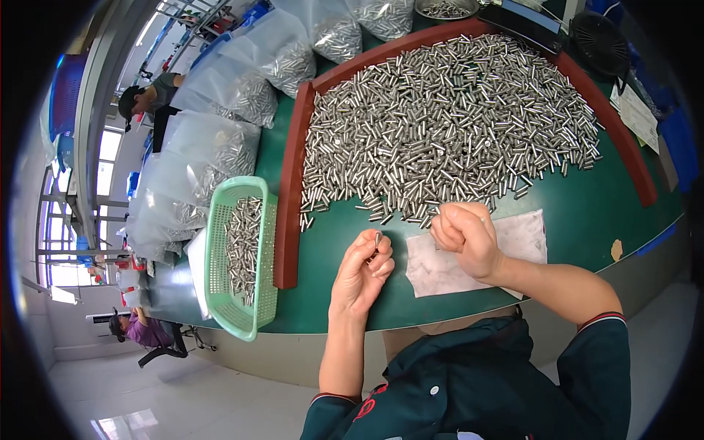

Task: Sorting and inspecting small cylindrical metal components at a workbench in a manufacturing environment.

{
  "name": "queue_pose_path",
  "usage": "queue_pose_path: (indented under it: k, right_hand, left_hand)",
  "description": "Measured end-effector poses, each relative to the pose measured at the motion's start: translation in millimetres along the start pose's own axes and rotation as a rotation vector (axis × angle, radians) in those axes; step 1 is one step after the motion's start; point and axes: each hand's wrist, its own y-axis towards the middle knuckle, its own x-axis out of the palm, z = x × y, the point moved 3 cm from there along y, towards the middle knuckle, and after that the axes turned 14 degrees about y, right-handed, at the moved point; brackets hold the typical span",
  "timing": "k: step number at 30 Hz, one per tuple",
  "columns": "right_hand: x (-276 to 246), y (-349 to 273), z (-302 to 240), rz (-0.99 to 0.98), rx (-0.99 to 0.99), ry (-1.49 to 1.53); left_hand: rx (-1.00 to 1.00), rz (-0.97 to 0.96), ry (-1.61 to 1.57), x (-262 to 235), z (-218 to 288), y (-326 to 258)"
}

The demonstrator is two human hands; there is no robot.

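My left hand (358, 274) is raised at the near edge of the green table, its fingers closed on a small shiny metal pin (378, 239) held upright at the fingertips. To its right my right hand (471, 239) is curled into a loose fist above a stained white cloth (522, 236). What its fingers hold, if anything, I cannot make out. Just beyond both hands spreads a wide heap of loose metal pins (447, 125), with a few stray ones along its near border.
Red-brown wooden strips (287, 220) border the heap. At left stands a light green basket (268, 242) with more pins inside. Clear plastic bags (246, 95) of pins line the far left. A black fan (600, 44) and paper sheets (636, 114) lie far right. Two people work beyond.
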Motion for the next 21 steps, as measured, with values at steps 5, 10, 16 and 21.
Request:
queue_pose_path:
  k: [5,10,16,21]
  right_hand:
    - [-1.1,2.0,-0.2,-0.013,0.006,0.013]
    - [-1.1,3.3,-1.6,-0.002,0.008,0.017]
    - [-6.2,4.0,1.4,0.028,-0.015,0.000]
    - [-1.3,2.7,-2.2,0.046,0.009,0.004]
  left_hand:
    - [-0.006,0.019,0.007,-2.2,0.3,0.5]
    - [-0.056,0.161,0.041,3.4,3.2,-0.5]
    - [0.176,0.154,0.107,1.4,34.3,-23.3]
    - [1.030,0.931,1.085,-3.7,132.6,-92.1]
